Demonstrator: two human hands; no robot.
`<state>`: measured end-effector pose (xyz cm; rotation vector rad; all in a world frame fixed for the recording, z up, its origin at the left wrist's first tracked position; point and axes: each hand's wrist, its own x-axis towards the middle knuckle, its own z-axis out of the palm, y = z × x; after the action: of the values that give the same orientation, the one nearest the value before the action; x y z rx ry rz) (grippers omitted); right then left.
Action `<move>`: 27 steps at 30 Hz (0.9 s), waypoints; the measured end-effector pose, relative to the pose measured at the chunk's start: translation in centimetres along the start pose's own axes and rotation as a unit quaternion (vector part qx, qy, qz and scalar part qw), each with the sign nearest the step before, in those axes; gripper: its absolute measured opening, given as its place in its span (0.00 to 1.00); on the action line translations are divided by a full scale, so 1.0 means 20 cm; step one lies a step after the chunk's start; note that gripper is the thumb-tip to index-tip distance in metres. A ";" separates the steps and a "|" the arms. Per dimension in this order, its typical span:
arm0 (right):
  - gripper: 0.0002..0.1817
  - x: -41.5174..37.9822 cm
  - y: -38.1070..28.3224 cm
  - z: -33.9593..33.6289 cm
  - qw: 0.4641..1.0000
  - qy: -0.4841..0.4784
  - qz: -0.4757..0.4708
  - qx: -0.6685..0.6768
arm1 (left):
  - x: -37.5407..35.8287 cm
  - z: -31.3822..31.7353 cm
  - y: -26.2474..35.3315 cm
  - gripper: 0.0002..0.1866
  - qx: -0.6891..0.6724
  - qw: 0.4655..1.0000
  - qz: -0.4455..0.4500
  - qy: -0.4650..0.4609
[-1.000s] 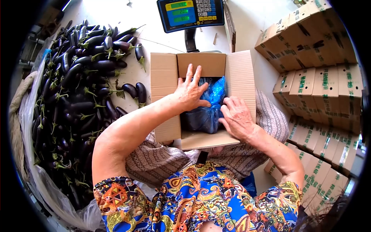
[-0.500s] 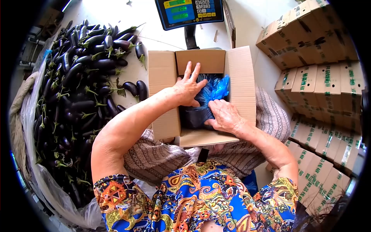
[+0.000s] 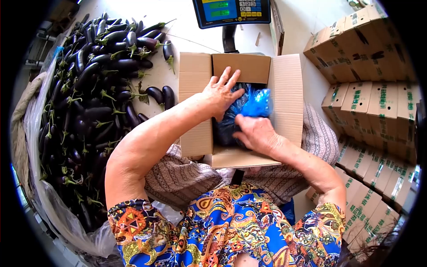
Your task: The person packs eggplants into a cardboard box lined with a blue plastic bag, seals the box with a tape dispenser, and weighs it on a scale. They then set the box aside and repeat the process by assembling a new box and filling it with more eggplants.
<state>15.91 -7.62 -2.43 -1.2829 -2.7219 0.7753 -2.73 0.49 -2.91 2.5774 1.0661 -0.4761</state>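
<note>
An open cardboard box (image 3: pixel 287 95) stands in front of me with its flaps spread. Inside it lies a blue plastic bag (image 3: pixel 255 104) over dark contents. My left hand (image 3: pixel 221 92) rests flat on the bag's left side, fingers spread toward the box's far wall. My right hand (image 3: pixel 253 132) presses down on the bag at the near side, its fingers curled into the plastic. A bunched tuft of blue plastic stands up between the two hands.
A large heap of dark eggplants (image 3: pixel 93 89) lies to the left on clear plastic sheeting. A digital scale display (image 3: pixel 231 11) stands behind the box. Stacks of printed cartons (image 3: pixel 373 98) fill the right side. A patterned cloth (image 3: pixel 182 178) lies under the box.
My right hand slid left and inward over the bag, gathering the blue plastic into a tighter bunch. My left hand stayed on the bag's left side. The view shifted slightly.
</note>
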 end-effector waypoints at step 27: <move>0.62 -0.06 0.01 0.02 0.967 -0.157 0.134 0.148 | 0.00 0.03 -0.01 0.51 -0.071 0.996 0.014 0.055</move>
<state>16.72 -8.66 -2.66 -1.5870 -2.5334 1.4631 -2.95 0.36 -3.57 2.5131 1.0576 -0.2454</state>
